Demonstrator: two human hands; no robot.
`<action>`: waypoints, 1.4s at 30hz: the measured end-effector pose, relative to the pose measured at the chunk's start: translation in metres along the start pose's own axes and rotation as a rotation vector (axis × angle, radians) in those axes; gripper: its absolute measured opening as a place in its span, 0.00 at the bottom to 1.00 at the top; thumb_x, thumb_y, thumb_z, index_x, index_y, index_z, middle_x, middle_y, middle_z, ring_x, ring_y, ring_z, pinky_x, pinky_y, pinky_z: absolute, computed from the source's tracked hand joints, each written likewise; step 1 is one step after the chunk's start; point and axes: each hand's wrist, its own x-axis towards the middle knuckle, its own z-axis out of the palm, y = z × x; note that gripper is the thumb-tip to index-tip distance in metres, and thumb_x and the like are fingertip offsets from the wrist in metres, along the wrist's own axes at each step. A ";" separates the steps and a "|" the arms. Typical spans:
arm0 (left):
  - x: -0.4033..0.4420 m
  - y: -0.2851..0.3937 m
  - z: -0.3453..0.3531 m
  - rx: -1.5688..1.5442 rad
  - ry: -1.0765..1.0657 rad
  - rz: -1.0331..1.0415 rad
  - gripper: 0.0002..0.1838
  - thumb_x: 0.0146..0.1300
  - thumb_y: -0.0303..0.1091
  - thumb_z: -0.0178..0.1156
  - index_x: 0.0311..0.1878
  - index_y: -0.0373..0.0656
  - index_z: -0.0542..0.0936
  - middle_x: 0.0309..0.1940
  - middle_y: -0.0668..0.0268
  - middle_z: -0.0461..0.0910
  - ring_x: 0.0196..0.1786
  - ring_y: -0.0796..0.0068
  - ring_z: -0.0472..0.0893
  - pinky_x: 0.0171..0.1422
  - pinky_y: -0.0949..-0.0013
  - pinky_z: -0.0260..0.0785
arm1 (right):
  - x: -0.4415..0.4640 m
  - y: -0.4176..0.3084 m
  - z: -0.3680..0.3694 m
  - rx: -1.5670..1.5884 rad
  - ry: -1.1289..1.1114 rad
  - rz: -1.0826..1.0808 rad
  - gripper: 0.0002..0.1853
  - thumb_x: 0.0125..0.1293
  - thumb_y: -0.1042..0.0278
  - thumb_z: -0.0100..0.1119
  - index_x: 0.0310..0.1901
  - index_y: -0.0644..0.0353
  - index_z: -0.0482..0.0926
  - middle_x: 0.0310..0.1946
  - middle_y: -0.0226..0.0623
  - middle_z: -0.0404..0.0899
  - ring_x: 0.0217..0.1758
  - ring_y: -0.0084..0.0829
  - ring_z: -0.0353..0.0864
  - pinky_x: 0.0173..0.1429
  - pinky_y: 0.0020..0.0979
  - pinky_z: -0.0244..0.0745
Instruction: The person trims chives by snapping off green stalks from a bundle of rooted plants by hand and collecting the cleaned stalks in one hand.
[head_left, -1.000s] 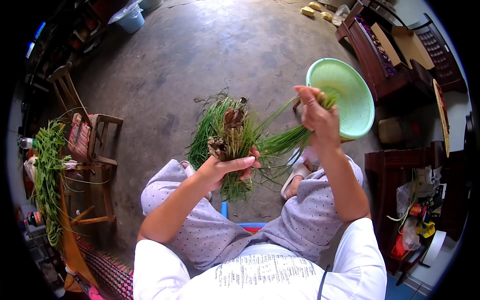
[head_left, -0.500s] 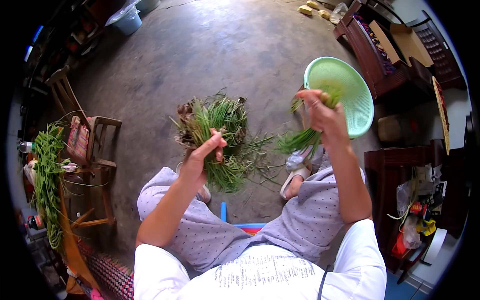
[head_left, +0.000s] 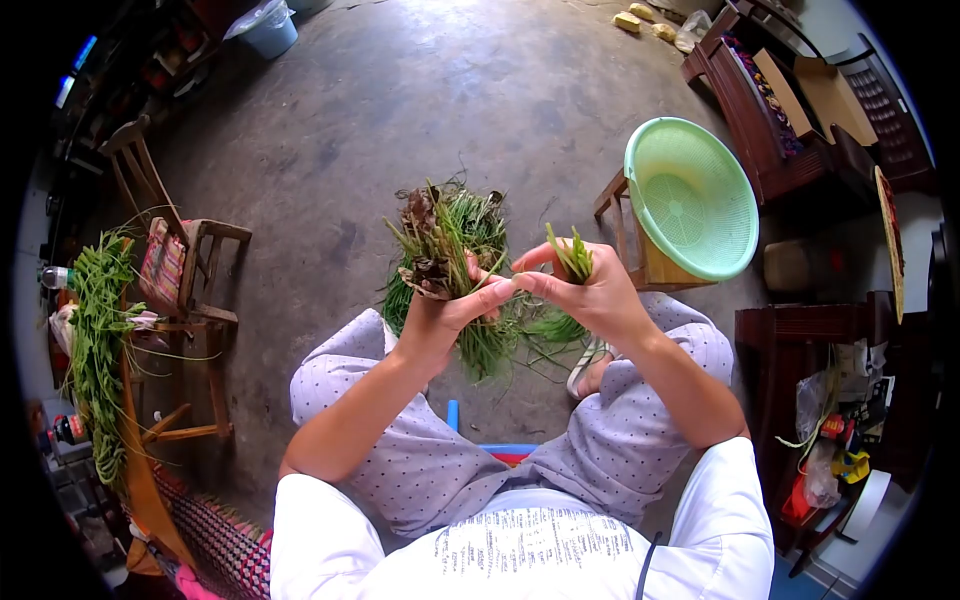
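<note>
My left hand is closed round a thick bunch of thin green stalks, with brown withered leaves at its upper end. Held in my right hand is a smaller, cleaner bundle of green stalks, its cut-looking ends poking up past the fingers. The thumbs and fingertips of both hands meet between the two bunches; whether a single stalk is pinched there I cannot make out. Behind the left bunch, a heap of the same greens lies on the floor, partly covered by it.
A light green mesh basket sits tilted on a small wooden stool to the right. At left are a wooden chair and long green vegetables on a ledge. A blue bucket stands far off; dark wooden furniture lines the right.
My right hand has come left and down from beside the basket to meet my left hand, still holding its bundle. My left hand has shifted slightly right with its bunch.
</note>
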 end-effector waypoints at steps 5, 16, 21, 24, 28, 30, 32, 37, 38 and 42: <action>-0.001 -0.003 -0.005 0.039 -0.003 -0.017 0.16 0.53 0.27 0.68 0.36 0.45 0.67 0.29 0.66 0.77 0.31 0.81 0.75 0.32 0.77 0.67 | 0.001 0.000 -0.007 0.044 0.121 0.015 0.10 0.60 0.66 0.63 0.32 0.65 0.80 0.16 0.20 0.67 0.20 0.12 0.62 0.23 0.20 0.56; -0.001 0.000 0.000 0.031 -0.047 -0.046 0.16 0.54 0.29 0.67 0.37 0.45 0.67 0.31 0.67 0.77 0.32 0.82 0.74 0.34 0.76 0.68 | -0.005 -0.010 -0.004 -0.103 0.055 -0.040 0.10 0.58 0.66 0.65 0.39 0.62 0.80 0.17 0.16 0.61 0.20 0.10 0.55 0.23 0.19 0.49; 0.000 -0.001 0.002 0.055 -0.059 -0.028 0.16 0.53 0.29 0.67 0.37 0.44 0.68 0.31 0.67 0.77 0.31 0.83 0.73 0.33 0.76 0.67 | -0.004 -0.004 -0.002 -0.034 0.052 -0.070 0.08 0.58 0.66 0.65 0.29 0.62 0.80 0.15 0.16 0.63 0.20 0.10 0.57 0.22 0.20 0.50; 0.001 0.000 0.002 0.053 -0.059 -0.030 0.16 0.53 0.29 0.68 0.36 0.45 0.68 0.30 0.67 0.77 0.31 0.82 0.74 0.33 0.76 0.67 | -0.004 -0.005 -0.004 -0.047 0.066 -0.073 0.08 0.58 0.67 0.65 0.29 0.63 0.79 0.16 0.20 0.65 0.20 0.12 0.59 0.23 0.21 0.54; 0.001 0.005 0.003 0.064 -0.046 -0.022 0.17 0.52 0.29 0.68 0.35 0.46 0.67 0.30 0.67 0.76 0.31 0.82 0.74 0.33 0.76 0.67 | -0.002 -0.003 -0.004 0.016 0.239 -0.100 0.09 0.60 0.67 0.63 0.28 0.63 0.79 0.16 0.23 0.67 0.19 0.13 0.60 0.23 0.23 0.56; 0.000 0.007 0.005 0.040 -0.034 -0.034 0.18 0.51 0.27 0.68 0.35 0.47 0.66 0.30 0.67 0.75 0.30 0.82 0.73 0.33 0.77 0.66 | 0.000 -0.002 -0.016 0.012 0.267 -0.046 0.11 0.63 0.65 0.61 0.27 0.63 0.78 0.16 0.21 0.66 0.19 0.12 0.59 0.22 0.22 0.54; 0.000 0.007 0.005 0.017 -0.023 -0.043 0.19 0.50 0.26 0.68 0.36 0.48 0.65 0.30 0.68 0.75 0.29 0.82 0.72 0.33 0.77 0.64 | 0.000 -0.010 -0.025 0.087 0.192 -0.004 0.13 0.64 0.62 0.59 0.27 0.62 0.77 0.16 0.19 0.64 0.20 0.12 0.58 0.23 0.21 0.52; 0.000 0.007 0.001 0.007 -0.029 -0.038 0.17 0.52 0.29 0.69 0.35 0.45 0.67 0.30 0.67 0.76 0.31 0.82 0.74 0.33 0.76 0.67 | 0.000 -0.001 -0.006 0.097 0.149 -0.110 0.10 0.61 0.64 0.62 0.29 0.61 0.76 0.17 0.18 0.60 0.22 0.12 0.55 0.23 0.20 0.51; 0.000 0.006 0.002 0.007 -0.029 -0.037 0.17 0.52 0.29 0.69 0.35 0.45 0.67 0.30 0.67 0.76 0.31 0.82 0.74 0.33 0.76 0.67 | 0.000 -0.006 -0.003 0.097 0.148 -0.110 0.10 0.61 0.64 0.62 0.29 0.61 0.76 0.17 0.18 0.60 0.22 0.12 0.55 0.23 0.20 0.51; 0.002 0.002 0.004 0.034 -0.028 0.009 0.17 0.52 0.29 0.69 0.36 0.45 0.67 0.30 0.67 0.77 0.30 0.82 0.74 0.32 0.77 0.67 | -0.002 -0.008 0.002 0.040 0.057 -0.027 0.08 0.58 0.68 0.66 0.31 0.62 0.77 0.17 0.17 0.60 0.22 0.11 0.57 0.23 0.20 0.52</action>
